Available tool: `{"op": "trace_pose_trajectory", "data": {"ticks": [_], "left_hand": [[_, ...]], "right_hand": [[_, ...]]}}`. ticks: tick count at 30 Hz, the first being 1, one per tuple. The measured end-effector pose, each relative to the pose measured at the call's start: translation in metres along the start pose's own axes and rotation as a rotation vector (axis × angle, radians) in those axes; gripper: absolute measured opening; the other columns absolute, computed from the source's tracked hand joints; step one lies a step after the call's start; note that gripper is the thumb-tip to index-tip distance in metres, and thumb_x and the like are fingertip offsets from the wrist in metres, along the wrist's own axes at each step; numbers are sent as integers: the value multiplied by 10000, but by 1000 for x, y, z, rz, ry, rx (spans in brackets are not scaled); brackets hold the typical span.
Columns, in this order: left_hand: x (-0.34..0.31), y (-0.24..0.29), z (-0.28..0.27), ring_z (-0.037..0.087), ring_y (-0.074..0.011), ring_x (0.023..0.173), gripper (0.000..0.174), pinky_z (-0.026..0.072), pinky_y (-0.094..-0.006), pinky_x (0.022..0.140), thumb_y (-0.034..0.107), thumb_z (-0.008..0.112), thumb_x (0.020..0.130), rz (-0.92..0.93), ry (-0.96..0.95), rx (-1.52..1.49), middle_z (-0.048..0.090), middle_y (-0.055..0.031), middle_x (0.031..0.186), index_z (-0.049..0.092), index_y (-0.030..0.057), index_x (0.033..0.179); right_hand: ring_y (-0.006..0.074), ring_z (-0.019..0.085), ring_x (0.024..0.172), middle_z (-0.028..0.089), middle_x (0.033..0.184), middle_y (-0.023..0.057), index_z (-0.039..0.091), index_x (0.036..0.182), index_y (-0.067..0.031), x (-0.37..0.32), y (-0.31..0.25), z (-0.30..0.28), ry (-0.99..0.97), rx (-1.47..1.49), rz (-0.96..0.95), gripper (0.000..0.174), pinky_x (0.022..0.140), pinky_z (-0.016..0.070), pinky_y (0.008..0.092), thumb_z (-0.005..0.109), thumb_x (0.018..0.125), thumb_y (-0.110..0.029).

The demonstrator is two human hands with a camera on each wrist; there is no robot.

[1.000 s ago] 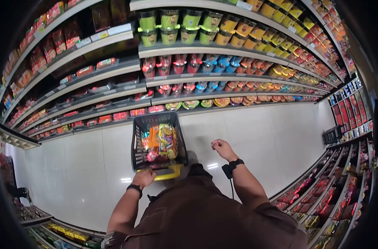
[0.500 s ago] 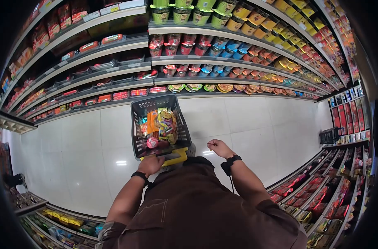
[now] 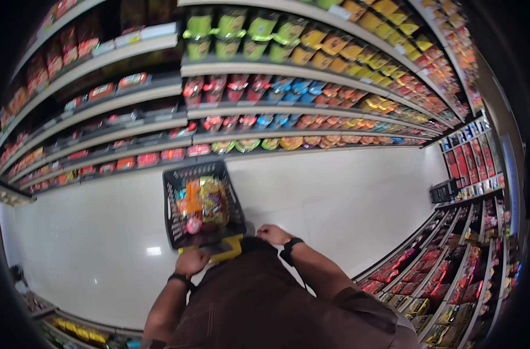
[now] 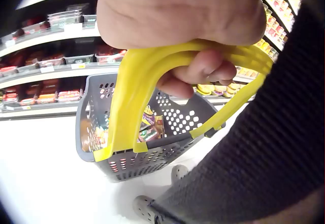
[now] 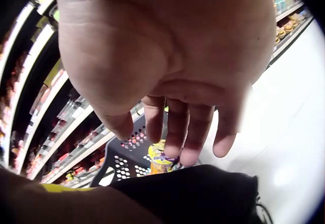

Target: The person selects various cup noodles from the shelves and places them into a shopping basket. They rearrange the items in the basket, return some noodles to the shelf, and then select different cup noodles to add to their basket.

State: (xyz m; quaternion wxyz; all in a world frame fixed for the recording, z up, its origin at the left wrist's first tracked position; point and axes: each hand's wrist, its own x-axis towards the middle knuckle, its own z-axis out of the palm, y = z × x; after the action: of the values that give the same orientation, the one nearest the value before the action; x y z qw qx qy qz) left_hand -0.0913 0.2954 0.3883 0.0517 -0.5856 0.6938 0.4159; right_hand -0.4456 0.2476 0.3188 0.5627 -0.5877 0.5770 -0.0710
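Note:
My left hand point(image 3: 192, 262) grips the yellow handle point(image 4: 133, 99) of a dark grey shopping basket point(image 3: 170, 212); in the left wrist view its fingers curl under the bar. Orange, yellow and multicoloured snack packets point(image 3: 209, 200) fill part of the basket, along with a round pink-and-white item point(image 3: 194, 224) near the handle end. To the right of the basket, my right hand point(image 3: 275, 235) hangs in front of my body, holding nothing. Its fingers droop loosely with gaps between them in the right wrist view, where the basket shows behind them.
Ahead runs a long shelf unit with green cups point(image 3: 227, 46), yellow, red and blue cups, and packaged goods at left. More shelves with red packets point(image 3: 427, 262) line the right rear. Another dark basket point(image 3: 445, 191) stands at the aisle's far right, on pale tiled floor point(image 3: 334, 198).
My right hand has come in closer to the basket and my body. Shelves and basket have shifted left in the head view. The left hand keeps its hold on the handle.

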Motion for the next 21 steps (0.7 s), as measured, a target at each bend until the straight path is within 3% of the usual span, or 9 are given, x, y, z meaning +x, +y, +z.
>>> {"op": "trace_pose_trajectory", "data": {"ticks": [4, 7, 11, 13, 15, 17, 18, 19, 21], "left_hand": [[6, -6, 2, 642, -419, 832, 437, 498, -518, 760, 440, 498, 859, -25, 61, -15, 660, -245, 845, 708, 57, 842], [17, -27, 15, 640, -432, 814, 455, 502, -513, 754, 453, 509, 876, 7, 91, -18, 659, -246, 818, 685, 39, 812], [20, -26, 0, 640, -437, 795, 432, 508, -518, 750, 448, 491, 892, 79, 36, 8, 653, -261, 814, 685, 63, 905], [40, -57, 19, 660, -415, 754, 413, 526, -481, 727, 423, 545, 868, 73, 44, 22, 671, -247, 792, 682, 34, 902], [33, -40, 4, 681, -312, 686, 545, 535, -432, 683, 461, 435, 931, 23, 2, 56, 671, -135, 648, 696, 27, 732], [31, -25, -15, 579, -446, 1082, 592, 462, -483, 903, 555, 348, 952, -1, -167, 100, 631, -265, 1130, 611, 108, 1236], [36, -29, -14, 615, -428, 1012, 498, 487, -473, 838, 459, 389, 979, 47, -223, 95, 644, -285, 1046, 554, 122, 1307], [61, -64, 7, 645, -379, 956, 433, 513, -427, 806, 352, 479, 972, 245, -277, 171, 654, -267, 1037, 510, 159, 1359], [82, -87, 21, 660, -317, 895, 483, 527, -383, 773, 268, 554, 942, 360, -343, 28, 673, -208, 1047, 468, 122, 1394]], "right_hand": [[180, 663, 764, 692, 864, 100, 666, 1019, -7, 4, 34, -24, 75, -53, 109, 318, 733, 523, 337, 609, 878, -286], [177, 659, 727, 683, 819, 93, 663, 977, -11, -12, 48, -37, 168, -13, 208, 315, 705, 523, 335, 608, 869, -302], [163, 639, 671, 665, 756, 76, 649, 951, -11, -41, 87, -23, 231, 106, 273, 287, 651, 520, 330, 610, 867, -282], [169, 649, 683, 686, 792, 77, 679, 933, -18, -59, 107, -8, 225, 77, 339, 359, 657, 523, 332, 589, 872, -360], [165, 649, 681, 688, 782, 68, 694, 951, -37, -79, 130, 9, 209, 69, 394, 382, 634, 523, 332, 582, 873, -394], [151, 632, 679, 678, 794, 46, 687, 1002, -71, -104, 144, 21, 207, 91, 461, 383, 546, 503, 328, 596, 860, -416], [150, 627, 681, 677, 814, 39, 681, 1033, -85, -121, 139, 22, 206, 103, 531, 386, 542, 501, 322, 592, 857, -417], [149, 627, 679, 679, 826, 35, 679, 1049, -91, -133, 139, 22, 174, 91, 573, 383, 540, 501, 314, 582, 859, -409], [150, 638, 710, 683, 862, 29, 675, 1065, -93, -150, 152, 26, 178, 106, 665, 402, 540, 502, 318, 580, 861, -426]]}}
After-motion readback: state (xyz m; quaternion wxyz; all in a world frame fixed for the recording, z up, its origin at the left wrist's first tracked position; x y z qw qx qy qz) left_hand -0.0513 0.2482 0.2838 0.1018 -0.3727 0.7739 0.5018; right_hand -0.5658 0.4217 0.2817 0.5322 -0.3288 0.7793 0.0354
